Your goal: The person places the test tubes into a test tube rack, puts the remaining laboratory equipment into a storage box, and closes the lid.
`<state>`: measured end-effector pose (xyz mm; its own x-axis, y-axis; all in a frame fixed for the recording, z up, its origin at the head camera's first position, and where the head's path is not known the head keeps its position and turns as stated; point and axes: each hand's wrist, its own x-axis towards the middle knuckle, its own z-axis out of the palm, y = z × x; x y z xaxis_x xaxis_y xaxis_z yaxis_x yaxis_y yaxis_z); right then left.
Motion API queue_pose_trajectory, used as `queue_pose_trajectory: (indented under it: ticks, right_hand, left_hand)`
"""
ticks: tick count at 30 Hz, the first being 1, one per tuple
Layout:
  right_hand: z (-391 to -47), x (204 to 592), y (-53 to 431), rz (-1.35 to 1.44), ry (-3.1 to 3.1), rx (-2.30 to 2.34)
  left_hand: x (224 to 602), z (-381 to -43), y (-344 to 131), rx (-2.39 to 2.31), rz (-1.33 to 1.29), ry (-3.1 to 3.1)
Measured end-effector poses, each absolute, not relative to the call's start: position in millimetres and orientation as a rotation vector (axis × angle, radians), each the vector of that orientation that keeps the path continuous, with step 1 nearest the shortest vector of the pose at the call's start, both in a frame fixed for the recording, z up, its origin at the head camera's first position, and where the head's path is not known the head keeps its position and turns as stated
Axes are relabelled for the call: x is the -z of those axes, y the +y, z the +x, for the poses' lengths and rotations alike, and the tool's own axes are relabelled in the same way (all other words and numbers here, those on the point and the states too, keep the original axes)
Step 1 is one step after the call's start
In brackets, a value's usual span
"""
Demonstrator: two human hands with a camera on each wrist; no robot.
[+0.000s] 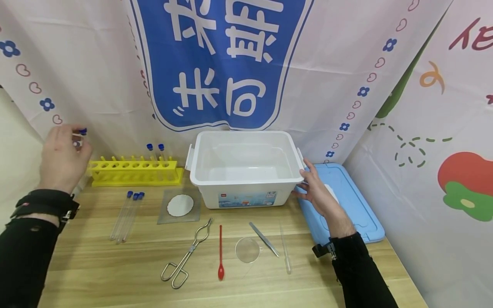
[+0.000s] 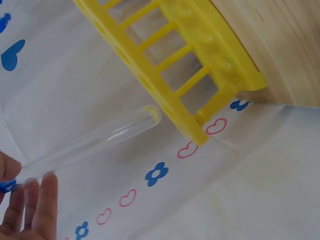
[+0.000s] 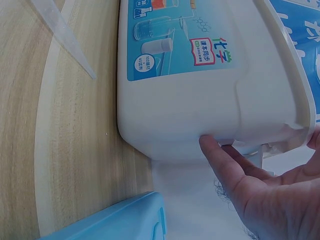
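Observation:
My left hand [image 1: 63, 158] pinches a clear, blue-capped test tube [image 2: 100, 140] near its cap. The tube slants, its rounded end close by the top of the left end of the yellow test tube rack [image 1: 135, 177]. Two blue-capped tubes [image 1: 161, 147] stand at the rack's right end. At the right side of the white plastic tub [image 1: 239, 190], my right hand [image 1: 321, 194] touches the wall below the handle with extended fingers. In the right wrist view a fingertip [image 3: 207, 142] rests against the tub's side.
Three capped test tubes [image 1: 129, 218] lie left on the table. Nearer the middle are a grey mesh square [image 1: 163, 216] with a white disc, crucible tongs [image 1: 188, 252], a red spoon [image 1: 221, 252], a round glass [image 1: 247, 250], tweezers [image 1: 263, 239] and a dropper [image 1: 286, 252]. A blue lid [image 1: 356, 205] lies right.

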<state>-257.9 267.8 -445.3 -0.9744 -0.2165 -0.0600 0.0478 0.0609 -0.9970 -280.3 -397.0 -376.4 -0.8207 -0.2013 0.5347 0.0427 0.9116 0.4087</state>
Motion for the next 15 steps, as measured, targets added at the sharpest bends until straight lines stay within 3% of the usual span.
queue_pose_trajectory:
  ticks: [15]
  right_hand:
    - [-259, 445, 268, -0.164, 2.133, 2.027]
  left_hand:
    - [396, -289, -408, 0.756, 0.319, -2.256]
